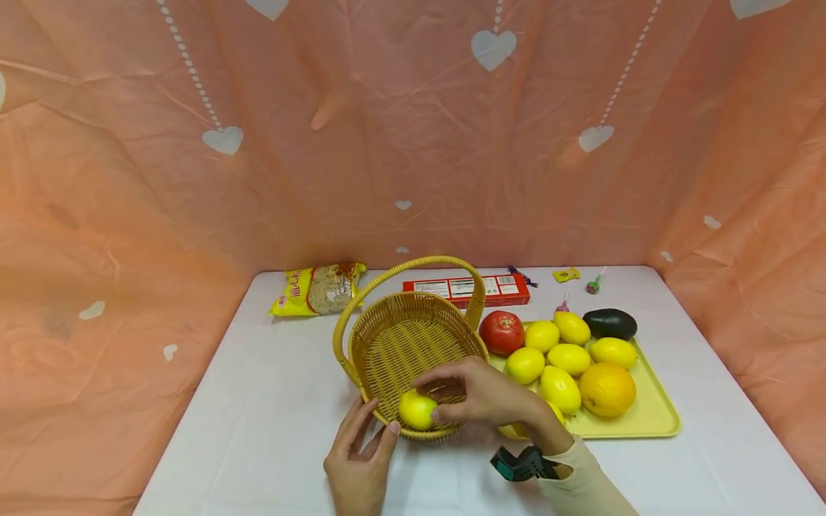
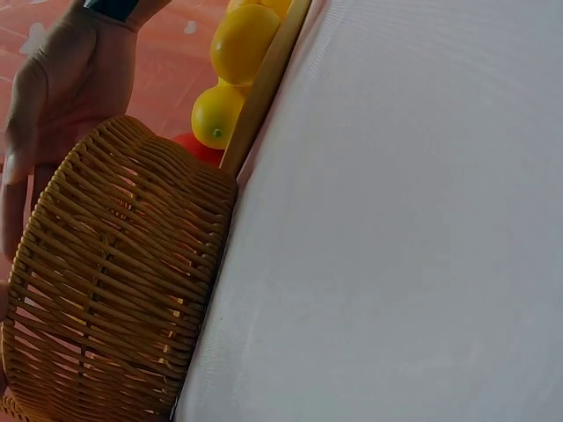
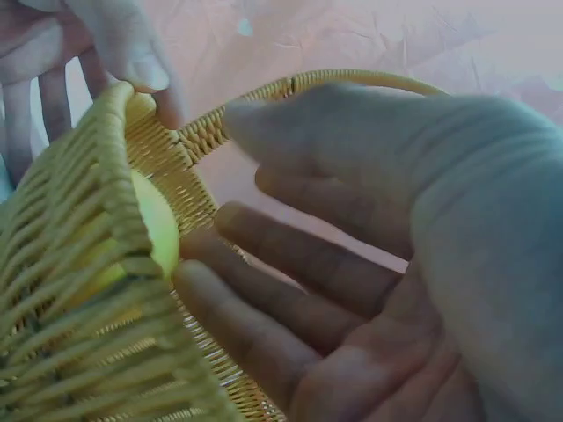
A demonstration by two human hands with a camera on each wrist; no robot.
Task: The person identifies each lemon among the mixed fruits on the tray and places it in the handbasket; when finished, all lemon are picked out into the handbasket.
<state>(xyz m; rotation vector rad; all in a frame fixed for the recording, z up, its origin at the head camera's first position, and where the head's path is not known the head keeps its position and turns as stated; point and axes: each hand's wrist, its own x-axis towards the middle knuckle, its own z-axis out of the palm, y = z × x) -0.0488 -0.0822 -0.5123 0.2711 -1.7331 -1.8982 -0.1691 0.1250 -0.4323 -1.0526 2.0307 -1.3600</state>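
A brown wicker basket (image 1: 419, 344) with an arched handle stands on the table, its opening facing me. My left hand (image 1: 360, 459) holds its near-left rim between thumb and fingers. Inside, against the near wall, lies one lemon (image 1: 417, 410). Reaching over the near-right rim, my right hand (image 1: 480, 390) has its fingers spread loosely beside this lemon. In the right wrist view those fingers (image 3: 264, 334) are extended and nothing is gripped, while the lemon (image 3: 157, 224) shows partly behind the wicker wall. The left wrist view shows the basket's woven side (image 2: 114, 281) close up.
To the right, a yellow tray (image 1: 654, 423) bears several lemons (image 1: 560, 390), an orange (image 1: 608, 389), a red pomegranate (image 1: 502, 332) and a dark avocado (image 1: 609, 324). Behind lie a yellow snack bag (image 1: 319, 289), a red box (image 1: 500, 290), a lollipop (image 1: 593, 285) and a yellow wrapped candy (image 1: 566, 274).
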